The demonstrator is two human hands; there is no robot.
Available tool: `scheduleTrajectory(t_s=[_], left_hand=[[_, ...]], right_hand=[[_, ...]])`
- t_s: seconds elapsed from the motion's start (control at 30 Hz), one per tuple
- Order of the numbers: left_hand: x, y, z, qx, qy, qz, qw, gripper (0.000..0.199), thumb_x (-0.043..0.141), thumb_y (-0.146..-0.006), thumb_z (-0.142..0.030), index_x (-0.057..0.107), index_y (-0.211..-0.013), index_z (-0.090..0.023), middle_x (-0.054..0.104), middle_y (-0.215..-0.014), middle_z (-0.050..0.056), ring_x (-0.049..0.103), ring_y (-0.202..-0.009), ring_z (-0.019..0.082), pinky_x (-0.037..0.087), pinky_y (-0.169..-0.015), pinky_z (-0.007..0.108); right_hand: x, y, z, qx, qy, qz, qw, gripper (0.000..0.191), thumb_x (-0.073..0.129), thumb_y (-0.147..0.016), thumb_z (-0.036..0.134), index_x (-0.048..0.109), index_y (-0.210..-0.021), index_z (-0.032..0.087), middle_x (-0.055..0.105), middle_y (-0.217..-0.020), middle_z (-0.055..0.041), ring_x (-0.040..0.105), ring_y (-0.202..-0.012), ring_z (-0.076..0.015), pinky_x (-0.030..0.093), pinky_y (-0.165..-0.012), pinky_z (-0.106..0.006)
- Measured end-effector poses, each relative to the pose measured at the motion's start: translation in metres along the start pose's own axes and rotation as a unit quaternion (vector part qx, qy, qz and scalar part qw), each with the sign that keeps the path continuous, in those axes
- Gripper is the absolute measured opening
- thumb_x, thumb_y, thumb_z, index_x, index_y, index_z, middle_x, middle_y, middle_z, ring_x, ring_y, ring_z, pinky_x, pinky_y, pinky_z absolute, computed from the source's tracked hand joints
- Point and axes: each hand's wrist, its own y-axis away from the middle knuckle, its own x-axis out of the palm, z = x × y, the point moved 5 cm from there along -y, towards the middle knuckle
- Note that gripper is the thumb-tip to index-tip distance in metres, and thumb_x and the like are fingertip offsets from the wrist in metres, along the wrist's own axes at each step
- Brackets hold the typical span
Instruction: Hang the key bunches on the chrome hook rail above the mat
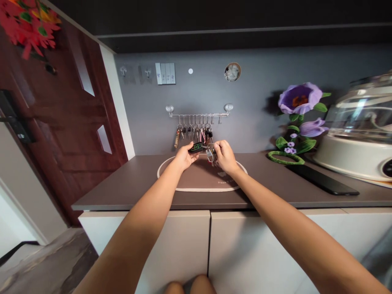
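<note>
Above the counter, my left hand [185, 157] grips a black car key fob [196, 147] with green-edged buttons between thumb and fingers. My right hand [225, 156] is closed on the ring of a key bunch [210, 155], which hangs beside its fingers and joins the fob. Below both hands lies an oval brown mat [199, 181] with a pale rim. Just behind them, several sets of keys [190, 131] dangle from a clear hook rail [199, 115] on the grey wall.
A black phone [324, 179] lies on the counter [128, 179] to the right. Near it stand a purple fabric flower [300, 100] and a cream appliance with a clear cover [361, 134]. A dark shelf [245, 24] overhangs the counter. At left is a red-brown door [79, 122].
</note>
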Motion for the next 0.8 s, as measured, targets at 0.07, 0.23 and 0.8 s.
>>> scheduleTrajectory(t_s=[0.07,0.23,0.8], left_hand=[[0.000,0.000,0.001,0.001,-0.013,0.011,1.000,0.013,0.052,-0.077,-0.026,0.054,-0.086,-0.016,0.062,-0.080,0.006,0.058,-0.065,0.012,0.044,-0.059,0.024],[0.002,0.001,0.005,0.007,-0.081,0.028,0.996,0.011,0.055,-0.076,-0.024,0.056,-0.085,-0.018,0.063,-0.084,0.005,0.057,-0.066,0.011,0.043,-0.059,0.024],[0.036,0.025,-0.013,0.335,-0.340,0.113,0.871,0.025,0.059,-0.070,-0.031,0.064,-0.088,-0.015,0.065,-0.090,0.007,0.058,-0.083,0.015,0.042,-0.080,0.028]], right_hand=[[-0.001,-0.001,-0.003,0.012,0.002,-0.008,1.000,0.023,0.029,-0.087,0.031,0.042,-0.072,0.020,0.049,-0.077,-0.0048,0.045,-0.077,-0.0163,0.037,-0.074,-0.029],[-0.005,-0.001,-0.009,0.041,0.000,-0.026,0.999,0.023,0.028,-0.087,0.032,0.042,-0.072,0.020,0.050,-0.076,-0.0049,0.046,-0.077,-0.0163,0.037,-0.074,-0.030],[-0.002,-0.001,-0.004,0.034,-0.022,0.003,0.999,0.023,0.034,-0.086,0.034,0.044,-0.071,0.019,0.053,-0.075,-0.0045,0.049,-0.075,-0.0160,0.038,-0.071,-0.028]])
